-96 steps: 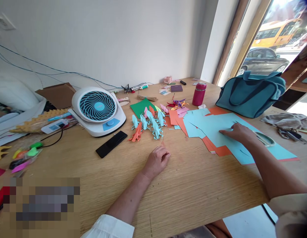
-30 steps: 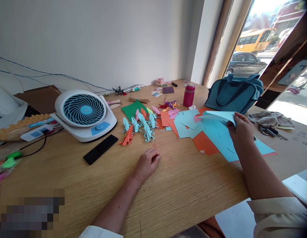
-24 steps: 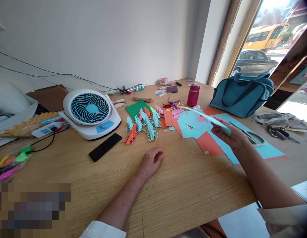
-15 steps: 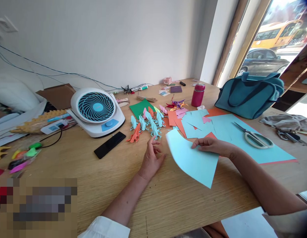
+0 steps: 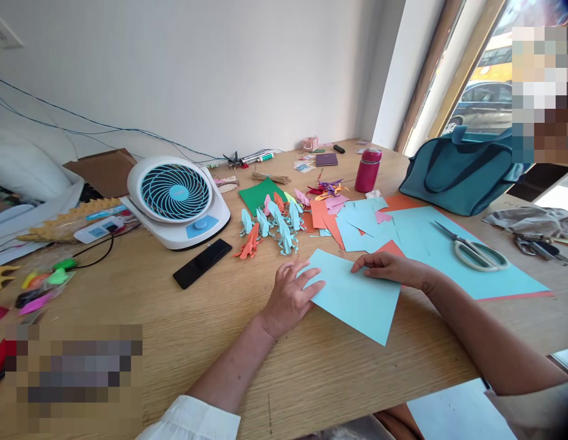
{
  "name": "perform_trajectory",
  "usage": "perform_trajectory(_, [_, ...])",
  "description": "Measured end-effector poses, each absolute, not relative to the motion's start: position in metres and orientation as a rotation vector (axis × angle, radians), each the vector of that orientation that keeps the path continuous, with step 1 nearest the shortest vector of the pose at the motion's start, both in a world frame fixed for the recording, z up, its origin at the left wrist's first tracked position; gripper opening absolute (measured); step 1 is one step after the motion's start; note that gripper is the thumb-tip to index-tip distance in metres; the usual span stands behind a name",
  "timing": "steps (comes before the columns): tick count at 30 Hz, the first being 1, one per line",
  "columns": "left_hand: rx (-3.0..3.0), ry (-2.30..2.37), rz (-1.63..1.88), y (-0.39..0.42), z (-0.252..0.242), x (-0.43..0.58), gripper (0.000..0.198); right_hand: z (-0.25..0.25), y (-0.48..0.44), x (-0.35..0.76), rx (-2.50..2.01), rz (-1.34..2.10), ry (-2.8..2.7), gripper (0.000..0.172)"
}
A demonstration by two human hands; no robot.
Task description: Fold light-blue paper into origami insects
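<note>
Wood desk (image 5: 196, 324), mid-frame: you're flattening blue sheet (image 5: 355, 299) w/ left hand (image 5: 291, 296) & right hand (image 5: 389, 269), both spread open, gripping nothing; next prob. needs corners squared.

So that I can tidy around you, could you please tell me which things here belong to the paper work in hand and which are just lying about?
In hand: light blue sheet, touched by left hand and right hand; coloured paper stack; folded paper figures; scissors.
Lying about: fan; black phone; red bottle; blue bag; keys.
</note>
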State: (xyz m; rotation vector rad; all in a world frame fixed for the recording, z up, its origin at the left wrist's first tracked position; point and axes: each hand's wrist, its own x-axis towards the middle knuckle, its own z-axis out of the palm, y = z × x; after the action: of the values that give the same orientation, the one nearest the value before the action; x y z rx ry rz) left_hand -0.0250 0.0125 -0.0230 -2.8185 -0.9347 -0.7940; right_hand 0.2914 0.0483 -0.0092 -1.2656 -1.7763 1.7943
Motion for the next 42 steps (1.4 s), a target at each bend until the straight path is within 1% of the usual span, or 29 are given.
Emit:
perform_trajectory(5, [-2.969,-0.631,-0.661,0.004,-0.023,-0.017,0.044,-0.008,0.046,0.288,-1.215,1.854,-1.791,0.042])
perform_trajectory(8, [-3.061,-0.566,-0.609,0.003,-0.027,-0.015,0.045,-0.005,0.045,0.288,-1.195,1.865,-1.856,0.042])
perform_trajectory(12, [-3.14,-0.574,-0.61,0.004,-0.031,-0.016,0.046,-0.003,0.042,0.288,-1.215,1.872,-1.788,0.041])
perform_trajectory(15, [-3.159,-0.593,-0.63,0.004,-0.032,-0.017,0.038,-0.002,0.04,0.288,-1.256,1.824,-1.763,0.042])
perform_trajectory(17, [-3.159,-0.612,-0.624,0.003,-0.033,-0.017,0.033,-0.002,0.039,0.29,-1.322,1.731,-1.844,0.043])
perform_trajectory(19, [-3.159,-0.631,-0.58,0.002,-0.034,-0.017,0.034,-0.001,0.039,0.294,-1.373,1.649,-1.946,0.043])
perform_trajectory(25, [-3.146,-0.724,-0.489,-0.002,-0.034,-0.017,0.031,-0.011,0.034,0.314,-1.378,1.595,-2.036,0.04])
perform_trajectory(27, [-3.118,-0.772,-0.485,-0.006,-0.034,-0.019,0.032,-0.019,0.022,0.317,-1.389,1.387,-2.046,0.037])
perform_trajectory(29, [-3.095,-0.831,-0.485,-0.01,-0.035,-0.02,0.034,-0.025,0.003,0.317,-1.406,1.051,-2.08,0.037])
perform_trajectory(32, [-3.104,-0.923,-0.523,-0.013,-0.035,-0.023,0.033,-0.032,-0.027,0.312,-1.39,0.84,-2.117,0.043])
perform_trajectory(34, [-3.127,-0.979,-0.583,-0.013,-0.035,-0.024,0.032,-0.035,-0.039,0.306,-1.289,0.74,-2.231,0.051])
perform_trajectory(36, [-3.141,-1.019,-0.645,-0.011,-0.035,-0.025,0.033,-0.036,-0.042,0.299,-1.172,0.528,-2.4,0.054])
perform_trajectory(38, [-3.142,-1.026,-0.681,-0.01,-0.034,-0.026,0.033,-0.035,-0.036,0.291,-1.057,0.32,-2.502,0.045])
perform_trajectory(40, [-3.142,-0.992,-0.676,-0.01,-0.032,-0.028,0.034,-0.033,-0.029,0.283,-0.956,0.215,-2.548,0.034])
perform_trajectory(42, [-3.15,-0.929,-0.632,-0.012,-0.028,-0.033,0.033,-0.03,-0.024,0.275,-0.883,0.188,-2.608,0.034])
